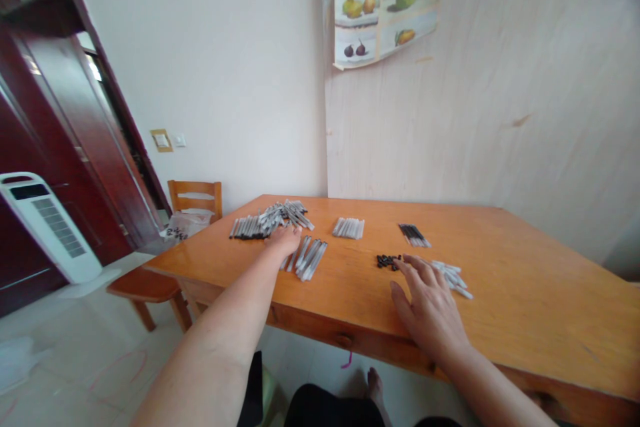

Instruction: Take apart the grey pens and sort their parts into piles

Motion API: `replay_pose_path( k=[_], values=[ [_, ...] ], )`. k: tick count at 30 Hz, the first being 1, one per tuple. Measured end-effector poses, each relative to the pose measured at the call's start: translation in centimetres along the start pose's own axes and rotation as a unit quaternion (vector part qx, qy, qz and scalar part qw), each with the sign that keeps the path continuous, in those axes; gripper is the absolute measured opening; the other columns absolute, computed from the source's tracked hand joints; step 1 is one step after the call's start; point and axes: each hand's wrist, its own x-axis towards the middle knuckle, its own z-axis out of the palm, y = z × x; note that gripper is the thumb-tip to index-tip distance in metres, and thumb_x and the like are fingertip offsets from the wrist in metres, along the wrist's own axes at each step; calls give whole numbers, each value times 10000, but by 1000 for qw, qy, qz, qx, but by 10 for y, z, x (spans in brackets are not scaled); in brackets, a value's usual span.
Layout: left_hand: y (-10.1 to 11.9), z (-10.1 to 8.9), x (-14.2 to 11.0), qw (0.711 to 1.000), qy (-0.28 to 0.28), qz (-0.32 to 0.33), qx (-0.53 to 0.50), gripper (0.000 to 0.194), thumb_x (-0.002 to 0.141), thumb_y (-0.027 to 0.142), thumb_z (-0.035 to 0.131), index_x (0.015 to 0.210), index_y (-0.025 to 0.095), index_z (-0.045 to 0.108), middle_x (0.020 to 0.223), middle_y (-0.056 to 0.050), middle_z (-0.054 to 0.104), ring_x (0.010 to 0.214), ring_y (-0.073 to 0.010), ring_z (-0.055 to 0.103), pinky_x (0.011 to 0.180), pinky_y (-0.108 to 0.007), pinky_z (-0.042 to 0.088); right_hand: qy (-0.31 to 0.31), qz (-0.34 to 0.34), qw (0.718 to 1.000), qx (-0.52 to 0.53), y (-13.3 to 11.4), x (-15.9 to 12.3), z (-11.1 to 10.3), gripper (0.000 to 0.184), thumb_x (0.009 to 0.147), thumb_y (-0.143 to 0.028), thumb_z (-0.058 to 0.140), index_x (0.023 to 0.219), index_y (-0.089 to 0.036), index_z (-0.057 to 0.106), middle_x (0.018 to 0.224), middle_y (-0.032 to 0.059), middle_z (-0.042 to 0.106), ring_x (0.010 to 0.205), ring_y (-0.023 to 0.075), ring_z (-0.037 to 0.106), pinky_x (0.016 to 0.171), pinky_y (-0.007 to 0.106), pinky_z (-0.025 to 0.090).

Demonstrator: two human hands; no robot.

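My left hand [285, 238] reaches to the pile of clear pen parts [285, 215] at the table's far left; its fingers are mostly hidden, so any hold does not show. Just right of that wrist lies a loose row of translucent pen barrels [311, 259]. My right hand [425, 290] hovers low over the table with its fingers apart. At its fingertips is a cluster of small black pieces [387, 261]. Beside its knuckles lie several whitish tubes [453, 277]. Further back are a neat bundle of whitish tubes [349, 228] and a row of black-filled refills [414, 235].
The wooden table [525, 280] stands against the wall, its front edge close to my lap. A wooden chair [195, 197] with a plastic bag [187, 223] on it is at the left. Beyond it stands a white tower fan [53, 230].
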Motion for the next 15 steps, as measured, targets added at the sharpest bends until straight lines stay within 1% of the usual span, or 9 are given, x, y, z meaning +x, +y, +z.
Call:
replay_pose_path(
  k=[2,8,11,13,15],
  values=[
    [-8,0,1,1000,-1,-5,7,577,925,559,230,1224,281,638,1318,-152,600,1182,-377,558,927,-558,419,0,4,1000,4,0,0,0,394,914,-334,489,1271,-187,569,1269,140,565,1200,307,475,1027,514,411],
    [-27,-1,-4,999,11,0,34,505,932,459,281,1172,231,663,1259,-170,622,1146,-343,578,901,-470,453,6,10,1000,10,0,0,-1,387,914,-337,484,1264,-200,580,1267,132,566,1195,315,480,1021,528,413],
    [-33,-4,-12,997,45,6,55,484,927,429,311,1133,198,683,1219,-178,636,1119,-327,588,907,-432,453,8,7,1000,9,-1,0,-2,384,914,-330,485,1259,-196,586,1269,133,564,1194,316,480,1022,528,413],
    [-33,-5,-20,994,80,25,74,450,922,406,339,1079,194,704,1171,-166,659,1079,-307,604,895,-401,455,7,6,1000,7,-1,-1,-3,385,913,-330,486,1258,-191,588,1271,136,562,1191,316,480,1020,526,416],
    [-32,-5,-28,992,91,52,74,413,918,375,361,1000,198,725,1093,-146,690,1012,-279,629,862,-370,461,6,6,1000,4,-1,-1,-3,391,913,-332,488,1261,-186,589,1274,141,560,1192,317,478,1016,525,419]
  ],
)
